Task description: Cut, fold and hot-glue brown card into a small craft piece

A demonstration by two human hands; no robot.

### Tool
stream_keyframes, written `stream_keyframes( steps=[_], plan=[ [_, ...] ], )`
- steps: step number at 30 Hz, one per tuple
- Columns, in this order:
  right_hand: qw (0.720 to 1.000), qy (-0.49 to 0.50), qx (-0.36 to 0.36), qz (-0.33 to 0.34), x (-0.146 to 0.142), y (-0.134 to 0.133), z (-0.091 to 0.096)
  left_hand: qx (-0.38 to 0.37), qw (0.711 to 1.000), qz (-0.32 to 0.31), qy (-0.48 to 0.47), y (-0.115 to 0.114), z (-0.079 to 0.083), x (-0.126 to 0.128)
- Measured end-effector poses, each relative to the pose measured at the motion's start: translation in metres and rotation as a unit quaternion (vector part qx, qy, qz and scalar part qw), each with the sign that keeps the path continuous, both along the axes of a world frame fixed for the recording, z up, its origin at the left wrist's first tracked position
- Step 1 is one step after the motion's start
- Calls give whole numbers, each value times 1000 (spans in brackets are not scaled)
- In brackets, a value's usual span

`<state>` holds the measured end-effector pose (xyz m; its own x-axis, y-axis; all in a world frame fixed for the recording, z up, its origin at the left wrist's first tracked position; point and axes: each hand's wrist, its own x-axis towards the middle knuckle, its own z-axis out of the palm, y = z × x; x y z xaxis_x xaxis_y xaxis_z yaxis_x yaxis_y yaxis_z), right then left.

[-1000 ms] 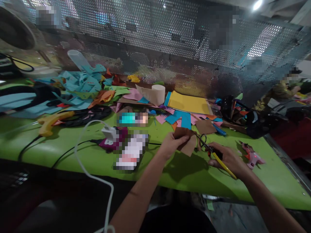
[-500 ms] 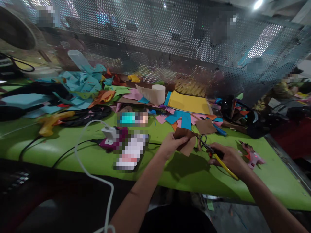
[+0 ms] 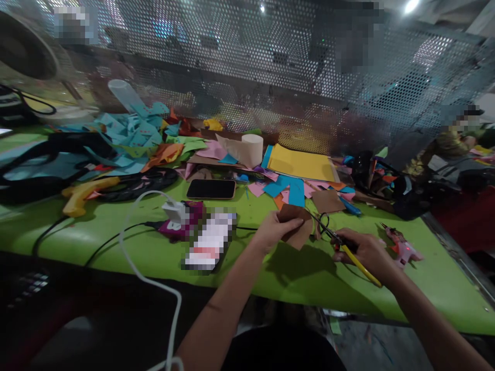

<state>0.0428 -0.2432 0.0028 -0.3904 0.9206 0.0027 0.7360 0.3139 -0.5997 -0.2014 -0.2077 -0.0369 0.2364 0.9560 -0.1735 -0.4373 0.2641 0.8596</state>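
My left hand pinches a folded piece of brown paper between thumb and fingers, above the green tabletop. In my right hand are long-jawed pliers with yellow handles. Their metal jaws point left and reach the right edge of the brown paper. Whether the jaws are closed on the paper, I cannot tell. A narrow brown strip hangs beside the jaw tips. Behind the hands lie another brown paper piece and several blue strips.
A pink tool with a red light lies right of my right hand. Left are a phone, a dark phone, a purple power block and a yellow glue gun. Yellow sheets lie before a perforated metal screen.
Both hands and the pliers stay almost in place; the brown paper and pliers have shifted only slightly. The far phone's screen, blurred and coloured before, now shows dark.
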Motion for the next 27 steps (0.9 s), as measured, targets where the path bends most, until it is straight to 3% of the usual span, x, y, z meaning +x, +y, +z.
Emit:
stream_keyframes(
  steps=[8, 12, 14, 20, 24, 27],
  plan=[
    [999, -26, 33, -4, 0, 4, 2, -2, 1000, 3, 3, 2, -1, 1],
    [994, -73, 55, -54, -3, 12, -5, -1, 999, 34, 26, 5, -4, 2],
    [989, -104, 79, -68, -7, 21, -8, 0, 998, 60, 32, 7, -6, 3],
    [969, -184, 163, -21, -31, 69, -16, -1, 994, 104, 18, 14, -8, 3],
    [962, -206, 179, -1, -57, 97, -26, 2, 991, 133, 9, 16, -11, 2],
    [962, -208, 178, -1, -68, 103, -28, -2, 990, 143, 2, 17, -13, 1]
  ],
)
